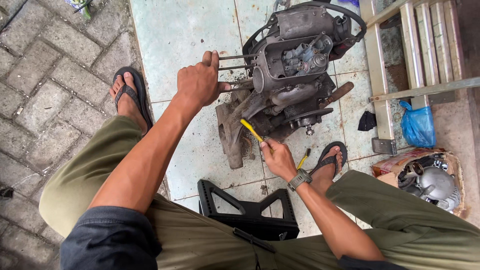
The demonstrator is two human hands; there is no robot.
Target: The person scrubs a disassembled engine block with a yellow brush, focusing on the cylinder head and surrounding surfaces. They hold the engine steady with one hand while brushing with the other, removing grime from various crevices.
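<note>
A greasy grey engine block [295, 70] lies on the pale green tiled floor [185, 30] in front of me. Several long metal studs [237, 62] stick out of its left side. My left hand [199, 82] is closed around those studs. My right hand [277, 157] grips a yellow-handled brush [251, 131], whose tip points up-left toward the dirty underside of the engine. A watch sits on my right wrist.
A black plastic stool [247, 207] stands between my knees. My sandalled feet rest at left [131, 95] and right [330, 160]. A cardboard box with metal engine parts [430, 180], a blue plastic bag [419, 125] and a metal frame [400, 45] lie at right. Paving stones [50, 75] lie at left.
</note>
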